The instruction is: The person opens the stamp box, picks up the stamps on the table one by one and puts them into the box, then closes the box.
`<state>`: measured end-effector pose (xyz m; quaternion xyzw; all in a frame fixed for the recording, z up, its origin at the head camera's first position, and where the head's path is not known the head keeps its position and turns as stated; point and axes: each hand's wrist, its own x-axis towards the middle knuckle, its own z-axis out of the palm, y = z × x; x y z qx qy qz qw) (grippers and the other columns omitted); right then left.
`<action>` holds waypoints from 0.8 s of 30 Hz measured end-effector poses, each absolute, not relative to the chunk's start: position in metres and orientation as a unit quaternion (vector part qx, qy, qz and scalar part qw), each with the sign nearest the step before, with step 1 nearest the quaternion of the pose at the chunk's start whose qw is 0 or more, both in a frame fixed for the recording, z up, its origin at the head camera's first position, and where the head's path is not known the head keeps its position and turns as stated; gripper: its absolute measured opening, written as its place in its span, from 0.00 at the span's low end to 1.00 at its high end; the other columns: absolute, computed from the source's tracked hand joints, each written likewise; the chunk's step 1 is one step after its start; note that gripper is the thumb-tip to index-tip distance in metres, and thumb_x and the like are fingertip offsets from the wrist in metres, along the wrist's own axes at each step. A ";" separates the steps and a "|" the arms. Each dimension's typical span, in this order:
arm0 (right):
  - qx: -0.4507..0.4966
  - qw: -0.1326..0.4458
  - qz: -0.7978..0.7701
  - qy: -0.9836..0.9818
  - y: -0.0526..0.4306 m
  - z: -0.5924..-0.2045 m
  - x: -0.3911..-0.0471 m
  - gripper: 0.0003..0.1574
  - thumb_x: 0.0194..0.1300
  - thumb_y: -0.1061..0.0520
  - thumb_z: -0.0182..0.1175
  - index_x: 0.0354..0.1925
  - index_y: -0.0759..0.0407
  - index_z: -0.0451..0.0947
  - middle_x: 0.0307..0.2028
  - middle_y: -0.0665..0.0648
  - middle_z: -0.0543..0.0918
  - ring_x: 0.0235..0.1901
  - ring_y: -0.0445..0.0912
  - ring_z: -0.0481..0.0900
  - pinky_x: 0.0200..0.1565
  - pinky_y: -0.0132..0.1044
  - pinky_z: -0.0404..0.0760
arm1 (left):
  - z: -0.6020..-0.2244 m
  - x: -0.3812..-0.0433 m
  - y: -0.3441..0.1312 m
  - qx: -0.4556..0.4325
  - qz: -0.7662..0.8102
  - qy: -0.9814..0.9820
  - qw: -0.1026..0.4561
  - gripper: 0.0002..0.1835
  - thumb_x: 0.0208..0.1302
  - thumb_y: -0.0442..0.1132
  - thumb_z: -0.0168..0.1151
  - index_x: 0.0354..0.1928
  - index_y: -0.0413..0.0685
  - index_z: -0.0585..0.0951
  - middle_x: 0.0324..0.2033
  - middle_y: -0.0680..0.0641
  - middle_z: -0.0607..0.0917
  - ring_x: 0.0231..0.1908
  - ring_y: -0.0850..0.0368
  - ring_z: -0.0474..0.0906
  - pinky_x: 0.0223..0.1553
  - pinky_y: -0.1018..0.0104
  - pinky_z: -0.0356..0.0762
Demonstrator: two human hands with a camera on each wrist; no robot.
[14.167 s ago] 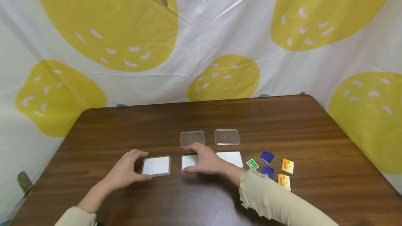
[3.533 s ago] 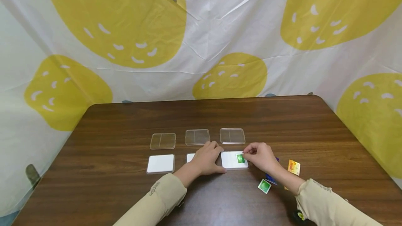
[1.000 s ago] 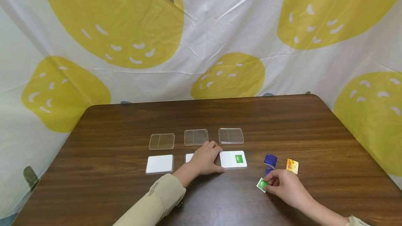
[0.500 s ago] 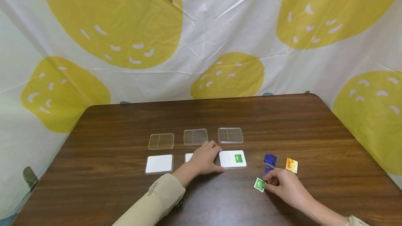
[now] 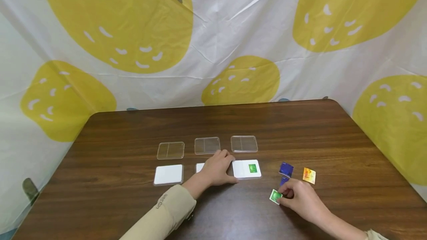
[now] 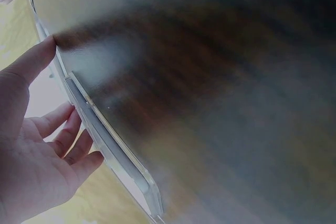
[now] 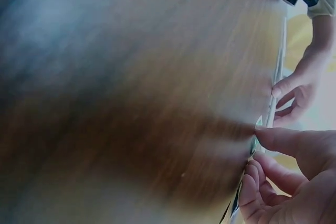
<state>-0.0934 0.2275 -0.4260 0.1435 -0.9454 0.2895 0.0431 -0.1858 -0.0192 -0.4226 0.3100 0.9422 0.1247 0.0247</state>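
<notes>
Pinched at its right edge between thumb and index finger of my right hand is a small green stamp, just above or on the table. My left hand holds the left end of the right-hand clear case, thumb at the near edge and fingertips at the far edge. On that case's white insert lies another green stamp, toward the right. Most of the middle case is hidden under my left hand. At the left sits a third case with a plain white insert.
Three clear lids lie in a row behind the cases. Two blue stamps overlap beyond my right hand, which partly covers one. A yellow-orange stamp lies at their right. A patterned cloth hangs behind the wooden table.
A third lid has joined the back row. One green stamp now lies on the right-hand insert. My right hand has moved off it and shifted the other green stamp slightly left.
</notes>
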 end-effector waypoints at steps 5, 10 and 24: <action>0.143 0.031 0.310 -0.939 0.226 -0.426 -0.093 0.08 0.43 0.62 0.69 0.23 0.55 0.78 0.22 0.44 0.76 0.21 0.31 0.68 0.23 0.27 0.70 | -0.422 -0.186 -0.019 0.309 0.124 0.943 0.025 0.33 0.44 0.58 0.68 0.50 0.47 0.76 0.44 0.50 0.74 0.45 0.55 0.68 0.40 0.65 0.73; 0.146 0.041 0.317 -0.936 0.224 -0.428 -0.090 0.09 0.43 0.63 0.68 0.23 0.54 0.78 0.22 0.44 0.75 0.21 0.30 0.69 0.23 0.27 0.71 | -0.422 -0.185 -0.019 0.308 0.123 0.943 0.026 0.33 0.44 0.58 0.68 0.50 0.46 0.76 0.44 0.49 0.74 0.46 0.55 0.68 0.41 0.64 0.73; 0.166 0.000 0.354 -0.920 0.226 -0.425 -0.099 0.12 0.40 0.69 0.67 0.26 0.59 0.76 0.22 0.47 0.76 0.22 0.32 0.71 0.23 0.28 0.73 | -0.421 -0.185 -0.019 0.308 0.125 0.943 0.030 0.33 0.44 0.57 0.68 0.50 0.46 0.76 0.44 0.49 0.74 0.46 0.55 0.67 0.40 0.64 0.73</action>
